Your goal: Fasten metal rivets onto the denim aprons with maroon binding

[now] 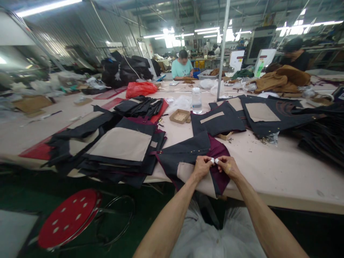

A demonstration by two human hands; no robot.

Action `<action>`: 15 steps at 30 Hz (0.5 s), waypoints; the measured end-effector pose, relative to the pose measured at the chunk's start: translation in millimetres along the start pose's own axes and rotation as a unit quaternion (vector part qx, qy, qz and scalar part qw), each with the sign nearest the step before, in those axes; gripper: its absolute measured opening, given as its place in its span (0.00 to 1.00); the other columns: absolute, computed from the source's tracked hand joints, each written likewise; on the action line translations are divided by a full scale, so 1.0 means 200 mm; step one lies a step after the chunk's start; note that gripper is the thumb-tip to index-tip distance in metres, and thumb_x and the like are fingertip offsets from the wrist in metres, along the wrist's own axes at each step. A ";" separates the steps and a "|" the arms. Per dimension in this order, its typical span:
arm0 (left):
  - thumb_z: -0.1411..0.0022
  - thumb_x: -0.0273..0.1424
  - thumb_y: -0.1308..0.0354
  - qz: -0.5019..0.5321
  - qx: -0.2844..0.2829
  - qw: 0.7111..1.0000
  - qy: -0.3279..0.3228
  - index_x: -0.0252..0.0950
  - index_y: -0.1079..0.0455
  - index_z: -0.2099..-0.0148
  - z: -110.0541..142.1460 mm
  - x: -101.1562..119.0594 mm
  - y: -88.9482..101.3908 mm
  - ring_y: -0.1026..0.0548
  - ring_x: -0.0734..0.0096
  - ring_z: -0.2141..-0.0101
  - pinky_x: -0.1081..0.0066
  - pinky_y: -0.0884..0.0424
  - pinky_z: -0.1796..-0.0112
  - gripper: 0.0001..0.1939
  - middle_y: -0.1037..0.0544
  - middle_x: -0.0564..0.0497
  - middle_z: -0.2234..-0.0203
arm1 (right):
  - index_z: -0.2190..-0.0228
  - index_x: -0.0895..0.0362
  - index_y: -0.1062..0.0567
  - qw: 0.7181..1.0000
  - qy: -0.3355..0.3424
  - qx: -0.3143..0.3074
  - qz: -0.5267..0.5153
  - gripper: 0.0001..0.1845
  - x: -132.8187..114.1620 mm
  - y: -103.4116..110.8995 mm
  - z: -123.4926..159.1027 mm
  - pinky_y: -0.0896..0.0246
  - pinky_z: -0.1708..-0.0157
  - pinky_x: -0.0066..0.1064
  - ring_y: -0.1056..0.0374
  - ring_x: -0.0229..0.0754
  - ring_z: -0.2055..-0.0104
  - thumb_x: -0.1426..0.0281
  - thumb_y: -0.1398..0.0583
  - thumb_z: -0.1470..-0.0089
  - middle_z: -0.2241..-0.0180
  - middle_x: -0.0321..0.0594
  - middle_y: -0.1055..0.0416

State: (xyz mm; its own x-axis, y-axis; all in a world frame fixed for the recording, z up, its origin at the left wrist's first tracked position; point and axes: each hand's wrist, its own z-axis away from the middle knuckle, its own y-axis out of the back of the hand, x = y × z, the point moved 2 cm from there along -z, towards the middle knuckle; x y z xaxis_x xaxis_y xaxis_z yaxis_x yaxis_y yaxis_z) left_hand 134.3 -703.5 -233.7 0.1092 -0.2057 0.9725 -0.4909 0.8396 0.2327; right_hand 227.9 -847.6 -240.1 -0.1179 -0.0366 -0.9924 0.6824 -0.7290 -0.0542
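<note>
In front of me, at the table's edge, lies a dark grey fabric piece (pixel 185 152) with a beige patch and a maroon underside. My left hand (pixel 203 167) pinches at its edge, where the grey meets the maroon. My right hand (pixel 227 166) pinches just beside it, with the thumbs and forefingers of both hands almost meeting. White wraps cover fingertips on both hands, and a yellowish plaster is on the right. Any small part between the fingertips is hidden. A row of small metal dots runs along the grey cloth.
To the left is a stack of similar pieces (pixel 120 143); others (pixel 219 118) lie beyond. A shallow box of small parts (pixel 179 116) and a clear plastic jar (pixel 196 100) stand mid-table. A metal pole (pixel 223 53) rises behind. A red stool (pixel 70 218) stands lower left. Two people work across the table.
</note>
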 end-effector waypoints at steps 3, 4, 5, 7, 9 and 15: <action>0.45 0.30 0.38 0.014 -0.005 1.000 0.003 0.30 0.19 0.58 0.00 -0.01 0.01 0.26 0.73 0.75 0.75 0.33 0.71 0.13 0.18 0.46 0.73 | 0.71 0.59 0.24 1.000 0.006 -0.003 0.025 0.19 -0.01 -0.01 0.00 0.42 0.83 0.25 0.38 0.35 0.84 0.55 0.34 0.50 0.83 0.35 0.30; 0.45 0.30 0.37 0.018 -0.006 1.000 0.004 0.30 0.19 0.58 0.00 -0.01 0.02 0.26 0.73 0.75 0.75 0.33 0.71 0.14 0.18 0.46 0.73 | 0.71 0.59 0.24 0.999 0.007 -0.002 0.033 0.19 -0.02 -0.02 0.00 0.43 0.83 0.25 0.39 0.35 0.84 0.55 0.35 0.50 0.83 0.35 0.30; 0.46 0.30 0.36 0.021 -0.008 1.000 0.004 0.30 0.19 0.58 0.00 -0.01 0.02 0.26 0.73 0.75 0.75 0.33 0.71 0.14 0.18 0.46 0.72 | 0.72 0.59 0.24 0.999 0.007 0.000 0.038 0.19 -0.02 -0.02 0.00 0.43 0.84 0.25 0.39 0.35 0.84 0.55 0.35 0.50 0.83 0.36 0.30; 0.46 0.32 0.35 0.029 -0.012 1.000 0.004 0.29 0.19 0.58 0.01 -0.01 0.03 0.26 0.73 0.75 0.75 0.33 0.71 0.14 0.18 0.46 0.72 | 0.72 0.60 0.23 0.999 0.007 0.000 0.041 0.19 -0.02 -0.02 -0.01 0.44 0.84 0.25 0.39 0.35 0.85 0.55 0.35 0.50 0.84 0.36 0.30; 0.47 0.33 0.33 0.043 -0.021 0.999 0.001 0.29 0.19 0.57 0.01 -0.01 0.04 0.26 0.73 0.74 0.74 0.32 0.70 0.16 0.18 0.45 0.70 | 0.71 0.60 0.24 0.999 0.006 -0.002 0.036 0.19 -0.02 -0.02 -0.01 0.44 0.84 0.25 0.40 0.34 0.85 0.55 0.35 0.50 0.84 0.36 0.30; 0.45 0.34 0.33 0.064 -0.034 0.997 -0.011 0.30 0.19 0.54 0.02 0.01 0.04 0.23 0.70 0.70 0.73 0.30 0.66 0.18 0.17 0.44 0.66 | 0.71 0.60 0.24 0.999 0.009 -0.004 0.043 0.20 0.01 -0.02 -0.03 0.47 0.85 0.24 0.41 0.34 0.86 0.54 0.35 0.49 0.85 0.35 0.30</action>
State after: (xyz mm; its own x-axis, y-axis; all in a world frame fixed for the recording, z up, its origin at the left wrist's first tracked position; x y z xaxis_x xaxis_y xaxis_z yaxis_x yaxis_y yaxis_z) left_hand 127.1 -699.1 -230.9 0.0302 -0.1038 0.9941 -0.4403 0.8915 0.1065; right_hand 228.3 -841.1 -243.0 -0.0469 -0.0865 -0.9951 0.6959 -0.7176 0.0296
